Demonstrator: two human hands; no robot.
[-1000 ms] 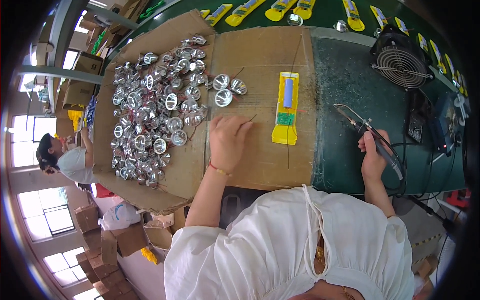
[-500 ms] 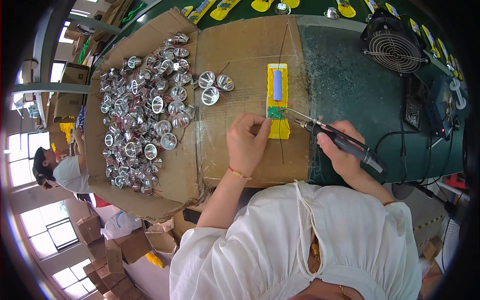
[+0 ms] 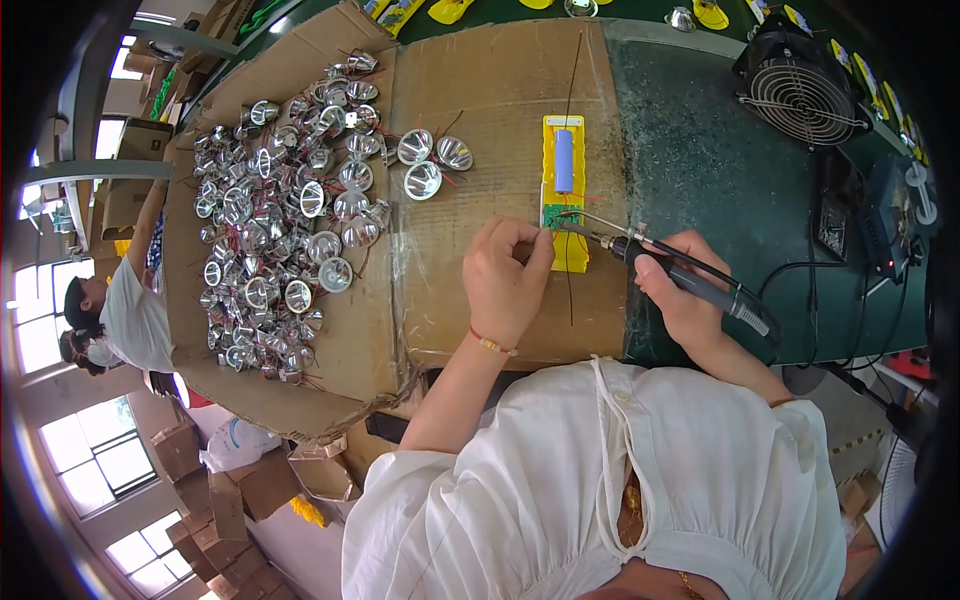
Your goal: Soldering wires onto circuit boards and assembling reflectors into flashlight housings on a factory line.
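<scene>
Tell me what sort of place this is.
Likely a small electronics assembly workshop. The right hand holds a soldering iron at a yellow casing with a battery, a heap of silver reflectors lies on cardboard, and a fan stands on the bench.

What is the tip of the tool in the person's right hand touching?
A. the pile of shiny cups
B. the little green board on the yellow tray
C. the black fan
B: the soldering iron in the right hand has its tip on the green board of the yellow tray.

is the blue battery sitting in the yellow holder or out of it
In. The blue battery lies lengthwise inside the yellow holder, flat on the cardboard sheet.
</scene>
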